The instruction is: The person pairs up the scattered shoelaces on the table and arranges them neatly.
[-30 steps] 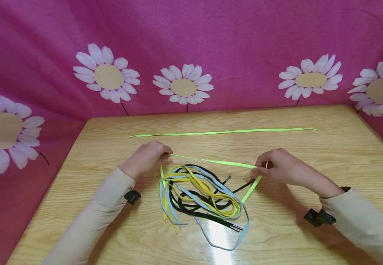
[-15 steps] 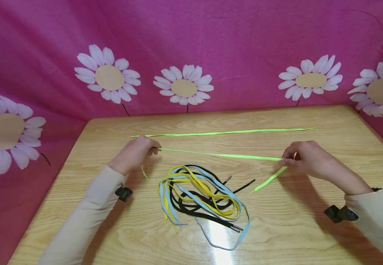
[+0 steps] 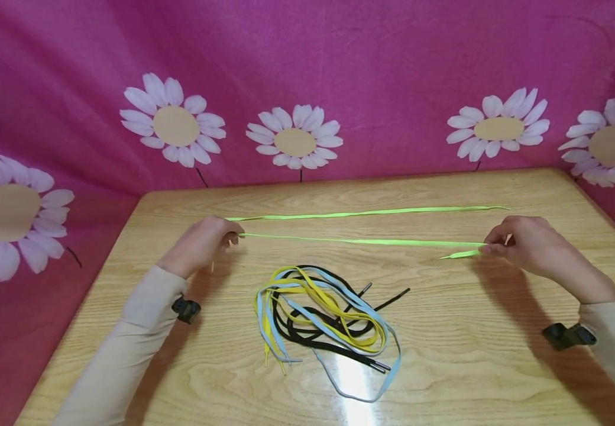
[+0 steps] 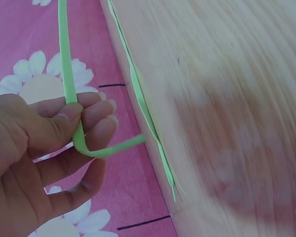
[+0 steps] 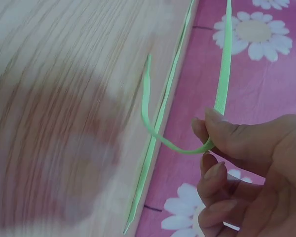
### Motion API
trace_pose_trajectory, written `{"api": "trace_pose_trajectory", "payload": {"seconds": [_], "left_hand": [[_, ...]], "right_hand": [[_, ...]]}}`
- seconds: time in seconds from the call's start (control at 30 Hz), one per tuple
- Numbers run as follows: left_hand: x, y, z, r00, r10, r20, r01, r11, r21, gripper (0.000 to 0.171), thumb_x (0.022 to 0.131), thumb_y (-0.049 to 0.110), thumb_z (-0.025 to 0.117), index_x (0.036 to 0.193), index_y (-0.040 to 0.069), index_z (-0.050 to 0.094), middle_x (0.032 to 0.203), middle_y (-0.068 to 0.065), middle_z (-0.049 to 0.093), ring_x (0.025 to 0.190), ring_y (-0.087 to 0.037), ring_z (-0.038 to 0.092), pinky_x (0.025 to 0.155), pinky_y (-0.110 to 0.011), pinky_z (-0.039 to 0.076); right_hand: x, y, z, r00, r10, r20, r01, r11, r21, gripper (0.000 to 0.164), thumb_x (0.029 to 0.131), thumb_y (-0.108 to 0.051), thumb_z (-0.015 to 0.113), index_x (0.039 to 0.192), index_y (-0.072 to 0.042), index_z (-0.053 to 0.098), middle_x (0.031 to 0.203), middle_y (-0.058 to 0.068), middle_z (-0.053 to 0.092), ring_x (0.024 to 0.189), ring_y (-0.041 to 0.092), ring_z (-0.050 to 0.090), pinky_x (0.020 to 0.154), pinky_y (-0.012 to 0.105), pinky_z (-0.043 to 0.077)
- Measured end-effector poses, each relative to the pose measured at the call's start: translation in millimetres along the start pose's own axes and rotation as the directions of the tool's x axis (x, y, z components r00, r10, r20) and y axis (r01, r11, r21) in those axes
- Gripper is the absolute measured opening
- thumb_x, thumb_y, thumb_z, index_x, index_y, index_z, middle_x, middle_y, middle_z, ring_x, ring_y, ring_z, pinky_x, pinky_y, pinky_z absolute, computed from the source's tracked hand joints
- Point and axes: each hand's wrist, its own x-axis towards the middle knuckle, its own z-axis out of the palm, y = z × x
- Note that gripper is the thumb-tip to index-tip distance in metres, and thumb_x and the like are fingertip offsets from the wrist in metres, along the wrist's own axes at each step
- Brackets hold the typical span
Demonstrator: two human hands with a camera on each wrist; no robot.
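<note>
A neon green shoelace (image 3: 361,241) is stretched nearly straight between both hands, above the wooden table. My left hand (image 3: 201,244) pinches it near one end between thumb and fingers; a short tail hangs from the grip in the left wrist view. At the other side my right hand (image 3: 533,242) pinches the lace between thumb and forefinger, and its loose end (image 5: 146,94) curls away below. Behind the held lace, a second neon green shoelace (image 3: 366,212) lies straight along the far part of the table, its left tip hidden by the left hand.
A loose tangle of laces lies mid-table in front of the hands: a yellow shoelace (image 3: 334,302), a light blue shoelace (image 3: 384,384) and black shoelaces (image 3: 329,346) with metal tips. The wooden table (image 3: 472,367) meets a pink flowered cloth (image 3: 392,77) at the back.
Both hands have moved apart and farther up the table, drawing the held green lace out of the tangle and pulling it taut. The far lace and the other laces stay in place.
</note>
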Motion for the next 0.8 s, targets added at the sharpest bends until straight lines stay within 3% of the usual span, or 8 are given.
{"api": "trace_pose_trajectory", "payload": {"seconds": [0.3, 0.5, 0.8], "left_hand": [[-5.1, -12.8, -4.3, 0.999, -0.043, 0.011, 0.043, 0.998, -0.037, 0.021, 0.088, -0.013, 0.054, 0.097, -0.004, 0.071, 0.077, -0.007, 0.066, 0.068, -0.015, 0.059, 0.066, -0.034, 0.049], [-10.6, -25.4, -3.4, 0.998, -0.063, -0.003, 0.063, 0.997, -0.046, 0.020, 0.088, -0.013, 0.054, 0.097, -0.006, 0.070, 0.076, -0.010, 0.067, 0.069, -0.019, 0.062, 0.066, -0.036, 0.051], [-15.9, -36.5, -3.0, 0.998, -0.045, -0.039, 0.045, 0.999, -0.019, 0.016, 0.087, -0.013, 0.058, 0.091, -0.004, 0.070, 0.072, -0.004, 0.065, 0.067, -0.016, 0.058, 0.062, -0.034, 0.048]], "right_hand": [[2, 24, -11, 0.997, 0.071, 0.020, -0.071, 0.997, -0.020, 0.007, 0.084, -0.008, 0.072, 0.086, -0.002, 0.074, 0.078, 0.007, 0.066, 0.066, 0.017, 0.055, 0.058, 0.034, 0.041], [1, 45, -12, 0.996, 0.085, -0.040, -0.087, 0.994, -0.063, 0.005, 0.080, -0.006, 0.072, 0.079, -0.001, 0.074, 0.074, 0.010, 0.067, 0.067, 0.023, 0.059, 0.056, 0.034, 0.041], [-8, 63, -5, 0.990, 0.116, -0.076, -0.121, 0.991, -0.063, 0.007, 0.080, -0.006, 0.073, 0.078, 0.001, 0.072, 0.072, 0.013, 0.067, 0.061, 0.017, 0.055, 0.054, 0.034, 0.040]]}}
